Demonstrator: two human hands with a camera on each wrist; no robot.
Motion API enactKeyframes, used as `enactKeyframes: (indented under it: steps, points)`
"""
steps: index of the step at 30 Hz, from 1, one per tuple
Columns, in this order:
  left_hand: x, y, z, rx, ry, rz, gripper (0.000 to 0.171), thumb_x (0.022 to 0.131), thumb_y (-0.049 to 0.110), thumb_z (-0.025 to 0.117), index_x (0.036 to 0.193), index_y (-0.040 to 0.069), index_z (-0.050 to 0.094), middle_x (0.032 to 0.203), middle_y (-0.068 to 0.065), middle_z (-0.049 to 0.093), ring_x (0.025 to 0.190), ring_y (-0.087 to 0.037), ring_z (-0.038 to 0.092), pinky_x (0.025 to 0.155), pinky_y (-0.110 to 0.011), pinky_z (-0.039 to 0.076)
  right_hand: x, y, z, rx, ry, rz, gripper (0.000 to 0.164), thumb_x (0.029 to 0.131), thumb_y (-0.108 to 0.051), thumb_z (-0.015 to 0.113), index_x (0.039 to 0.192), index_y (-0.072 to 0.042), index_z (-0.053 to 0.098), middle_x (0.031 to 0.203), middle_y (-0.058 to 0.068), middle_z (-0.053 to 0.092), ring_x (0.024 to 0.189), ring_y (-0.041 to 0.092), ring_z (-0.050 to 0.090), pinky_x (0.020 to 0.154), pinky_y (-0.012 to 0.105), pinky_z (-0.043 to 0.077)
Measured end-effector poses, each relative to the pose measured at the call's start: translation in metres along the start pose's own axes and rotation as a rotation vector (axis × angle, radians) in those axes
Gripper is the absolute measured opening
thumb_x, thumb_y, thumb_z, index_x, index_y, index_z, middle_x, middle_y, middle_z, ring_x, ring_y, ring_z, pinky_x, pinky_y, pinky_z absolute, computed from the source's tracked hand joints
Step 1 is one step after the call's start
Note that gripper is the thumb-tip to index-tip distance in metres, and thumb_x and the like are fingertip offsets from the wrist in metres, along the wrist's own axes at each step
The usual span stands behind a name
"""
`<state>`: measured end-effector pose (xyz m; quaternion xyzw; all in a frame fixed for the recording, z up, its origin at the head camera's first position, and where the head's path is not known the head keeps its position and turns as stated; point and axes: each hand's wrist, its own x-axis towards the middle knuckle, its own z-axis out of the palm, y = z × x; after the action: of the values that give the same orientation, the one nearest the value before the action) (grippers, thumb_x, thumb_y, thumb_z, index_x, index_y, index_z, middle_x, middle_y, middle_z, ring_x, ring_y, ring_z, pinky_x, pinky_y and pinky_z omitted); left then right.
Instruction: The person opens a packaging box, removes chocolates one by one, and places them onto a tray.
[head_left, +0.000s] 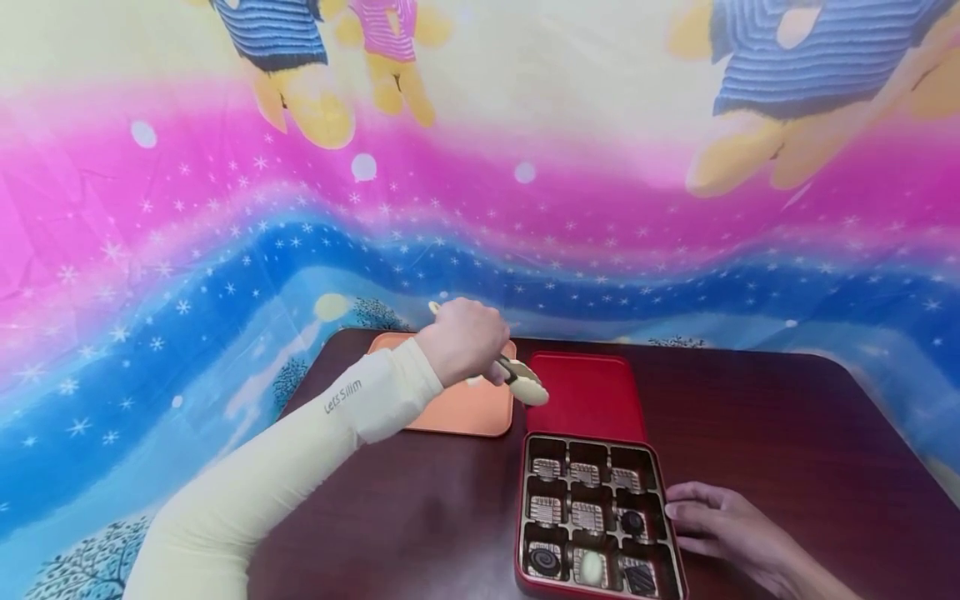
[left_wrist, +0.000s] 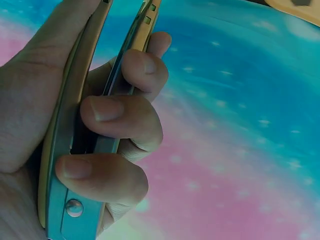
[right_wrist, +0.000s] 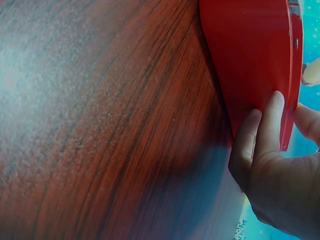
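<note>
My left hand (head_left: 467, 337) grips a pair of tongs (head_left: 529, 392) with cream-coloured heads, held over the gap between the orange tray and the red lid. In the left wrist view its fingers wrap around the metal tong arms (left_wrist: 70, 115), near a rivet. An open red chocolate box (head_left: 521, 525) stands at the front, divided into compartments. Its near row has a dark swirled chocolate (head_left: 544, 560), a white chocolate (head_left: 591, 569) and a dark striped chocolate (head_left: 639, 577). A round dark chocolate (head_left: 632, 523) sits behind them. Extended fingers of my right hand (right_wrist: 280, 175) touch the box's right side.
The red lid (head_left: 585, 392) lies directly behind the box. To its left is an orange tray (head_left: 468, 417), partly covered by the left hand and sleeve. Behind the dark wooden table (head_left: 750, 417) hangs a printed cloth (head_left: 525, 208).
</note>
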<state>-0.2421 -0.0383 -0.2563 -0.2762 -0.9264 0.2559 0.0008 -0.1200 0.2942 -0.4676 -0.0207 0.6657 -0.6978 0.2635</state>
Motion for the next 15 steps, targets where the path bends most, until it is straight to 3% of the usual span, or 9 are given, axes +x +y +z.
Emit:
enactKeyframes:
  steps: [8, 15]
  points:
    - [0.017, -0.039, 0.026, -0.087, -0.115, -0.117, 0.045, 0.066, 0.064, 0.066, 0.065, 0.019, 0.061, 0.071, 0.002, 0.057, 0.061, -0.016, 0.051, 0.050, -0.034, 0.045, -0.001, 0.000, 0.000, 0.005, -0.013, 0.001, 0.035, 0.092, -0.012, 0.052, 0.119, 0.008, 0.041, 0.112, 0.013, 0.055, 0.103, 0.025, 0.055, 0.086, 0.042, 0.045]
    - [0.023, -0.063, 0.049, -0.132, -0.167, -0.190, 0.049, 0.064, 0.060, 0.071, 0.079, 0.014, 0.062, 0.073, -0.001, 0.056, 0.063, -0.018, 0.048, 0.055, -0.034, 0.044, -0.001, -0.001, 0.001, 0.010, -0.016, -0.004, 0.033, 0.092, -0.011, 0.052, 0.117, 0.007, 0.042, 0.111, 0.012, 0.056, 0.103, 0.026, 0.056, 0.086, 0.042, 0.045]
